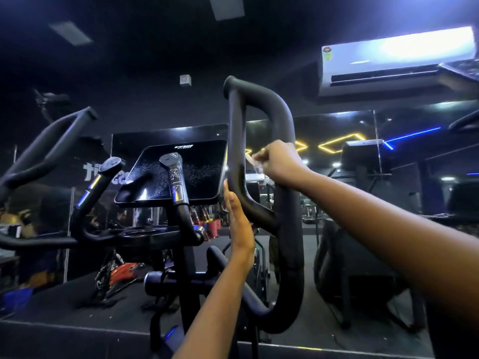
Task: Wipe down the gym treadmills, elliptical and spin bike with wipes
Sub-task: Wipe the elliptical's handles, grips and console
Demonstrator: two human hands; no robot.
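wipe: thin, limp sheet; judged light and quick to bunch, so best pinched wadded. Lies against the inner bar of the loop handle, 3 o'clock from the console.
loop handle: stiff, matte; may swing, so brace it.
right hand: arm outstretched, fingers curled, pinching the wipe.
left hand: 7 o'clock from the wipe, fingers straight, flat against the bar.
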